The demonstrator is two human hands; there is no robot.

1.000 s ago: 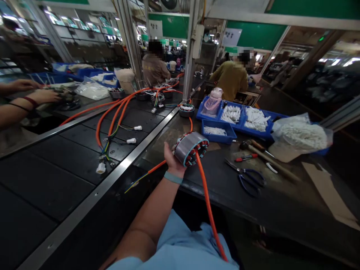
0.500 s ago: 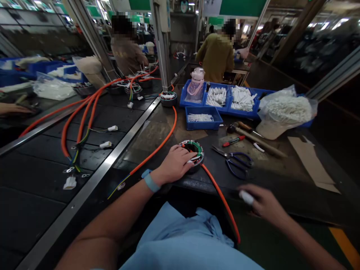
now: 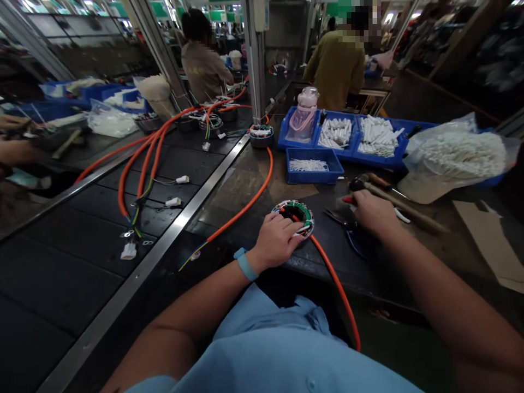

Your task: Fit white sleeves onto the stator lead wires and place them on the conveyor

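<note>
My left hand (image 3: pixel 278 240), with a light blue band at the wrist, grips the near rim of a ring-shaped motor stator (image 3: pixel 306 211). Its fingers curl over the edge toward the central hole. The stator has green and white windings, and a thick orange cable (image 3: pixel 333 273) runs from it off the near edge of the table. My right hand (image 3: pixel 374 213) is on the table to its right, fingers closed around a red marker (image 3: pixel 347 200), of which only a red end shows. Beneath that hand lie blue-handled scissors (image 3: pixel 354 243), partly covered.
A hammer (image 3: pixel 409 207) and a screwdriver (image 3: pixel 388 185) lie beyond my right hand. Blue bins (image 3: pixel 315 177) hold white sleeves and ties; a bag of white pieces (image 3: pixel 458 155) stands right. Another stator (image 3: pixel 262 136) is behind. Left, a metal-edged conveyor (image 3: pixel 164 232) carries orange cables. Co-workers are nearby.
My right hand has moved from the table's near edge forward to the tools and closed on the red marker. The white thing it held no longer shows. My left hand stays on the stator.
</note>
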